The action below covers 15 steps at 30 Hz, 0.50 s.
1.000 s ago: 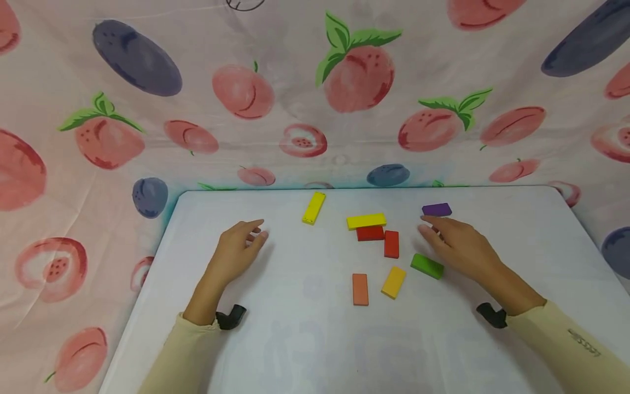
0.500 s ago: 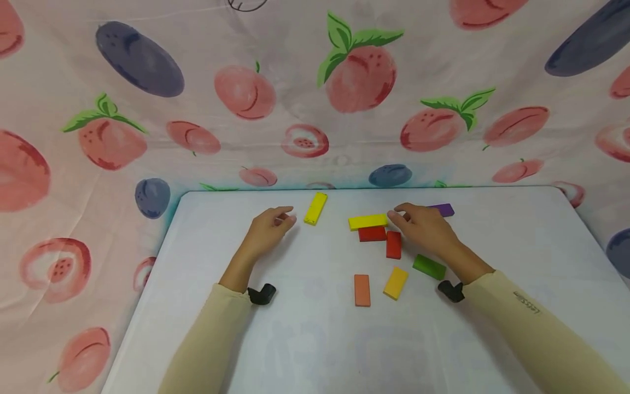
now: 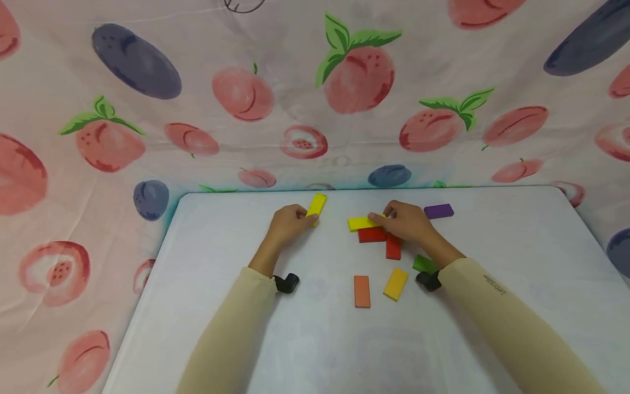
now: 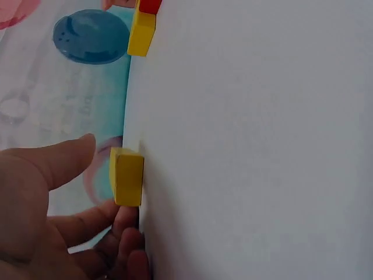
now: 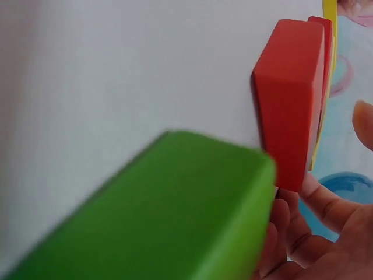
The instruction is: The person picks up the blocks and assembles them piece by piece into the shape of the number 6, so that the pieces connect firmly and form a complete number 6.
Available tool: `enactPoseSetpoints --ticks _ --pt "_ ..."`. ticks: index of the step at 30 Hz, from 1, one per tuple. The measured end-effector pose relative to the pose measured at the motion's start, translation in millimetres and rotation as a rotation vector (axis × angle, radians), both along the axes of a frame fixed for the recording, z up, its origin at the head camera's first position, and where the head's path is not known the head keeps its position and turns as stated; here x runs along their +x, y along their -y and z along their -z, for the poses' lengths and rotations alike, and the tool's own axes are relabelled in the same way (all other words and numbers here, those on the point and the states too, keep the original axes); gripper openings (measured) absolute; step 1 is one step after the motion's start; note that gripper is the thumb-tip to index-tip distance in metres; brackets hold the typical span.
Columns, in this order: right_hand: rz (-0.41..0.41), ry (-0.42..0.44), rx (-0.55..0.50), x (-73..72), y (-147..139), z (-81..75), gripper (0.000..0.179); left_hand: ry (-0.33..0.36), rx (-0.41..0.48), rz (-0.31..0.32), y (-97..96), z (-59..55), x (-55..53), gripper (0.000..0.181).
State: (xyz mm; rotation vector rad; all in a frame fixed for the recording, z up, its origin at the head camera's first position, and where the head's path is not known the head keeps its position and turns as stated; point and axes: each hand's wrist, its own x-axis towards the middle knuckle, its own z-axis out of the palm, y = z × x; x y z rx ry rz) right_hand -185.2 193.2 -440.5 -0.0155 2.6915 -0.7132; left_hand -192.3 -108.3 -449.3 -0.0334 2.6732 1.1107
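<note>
In the head view my left hand (image 3: 289, 224) is at the left yellow block (image 3: 317, 204), which lies lengthwise on the table. The left wrist view shows the fingertips at the side of that yellow block (image 4: 129, 178), with the thumb held apart from it. My right hand (image 3: 409, 221) reaches over the right end of another yellow block (image 3: 358, 224); its thumb overlaps the block in the head view. From the right wrist, a gap shows between thumb and block. A red block (image 3: 372, 235) lies against this yellow one, and a second red block (image 3: 393, 249) is partly under the hand.
A purple block (image 3: 439, 211) lies beyond the right hand. Below the right wrist a green block (image 3: 424, 264) is partly covered. Nearer me are an amber block (image 3: 396, 284) and an orange block (image 3: 361, 291). A fruit-patterned cloth (image 3: 305, 54) hangs behind the white table (image 3: 305, 339).
Both hands have moved inward: the left went right to the left yellow block, and the right went left to the other yellow block. The blocks have stayed in place.
</note>
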Motion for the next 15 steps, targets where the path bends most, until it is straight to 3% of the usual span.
enactPoseSetpoints --ticks 8,15 --pt "0.025 0.011 0.002 -6.0 1 0.1 0.053 0.035 -0.139 -0.1 -12.8 0.1 -4.3 0.041" --pt "0.015 0.014 0.036 -7.4 5 -3.5 0.046 0.058 -0.143 -0.087 -10.9 -2.4 -4.0 0.04"
